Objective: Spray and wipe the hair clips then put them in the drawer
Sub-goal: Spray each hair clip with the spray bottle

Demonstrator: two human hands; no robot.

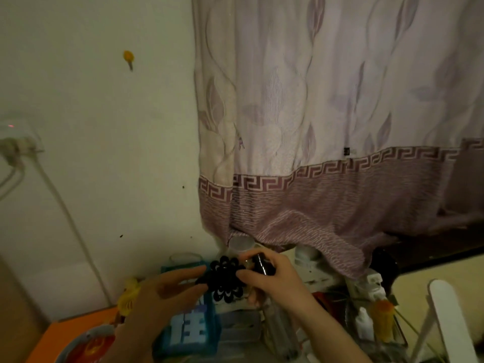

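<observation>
A black hair clip [224,279] with looped, flower-like petals is held up in front of me. My left hand [167,292] pinches its left end between thumb and fingertips. My right hand [272,279] is curled round a small dark spray bottle [262,263], its top next to the clip's right side. The bottle's lower part is hidden in my palm. No drawer is in view.
Below my hands sits a crowded tabletop: a blue box [191,328] with white characters, a yellow duck-shaped object [128,297], an orange surface [65,336], bottles and jars [377,318], a white stand [450,326]. A patterned curtain [327,127] hangs behind; a cable [65,213] runs down the wall.
</observation>
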